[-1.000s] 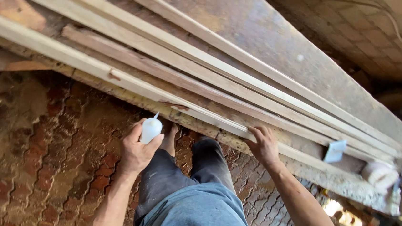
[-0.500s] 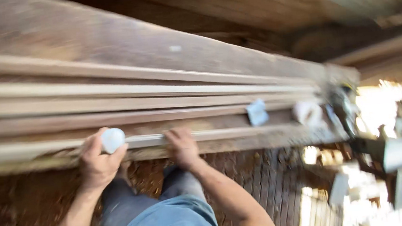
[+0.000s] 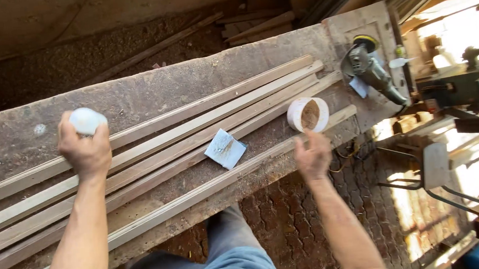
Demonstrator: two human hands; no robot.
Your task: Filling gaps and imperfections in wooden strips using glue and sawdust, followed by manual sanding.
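Workbench [image 3: 17, 135]: tub [image 3: 308, 115] of brown stuff

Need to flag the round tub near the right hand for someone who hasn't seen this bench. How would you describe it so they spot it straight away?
Start at the long, dusty workbench with wooden strips lying along it. Follow the strips toward the end where the angle grinder lies; just before it, past the fingertips of the right hand, sits the round white tub. It is the only open, round container there, brown inside.

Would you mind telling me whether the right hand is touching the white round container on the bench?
Cannot tell. In the head view the right hand has its fingertips at the lower rim of the white round container, but neither contact nor gap shows plainly.
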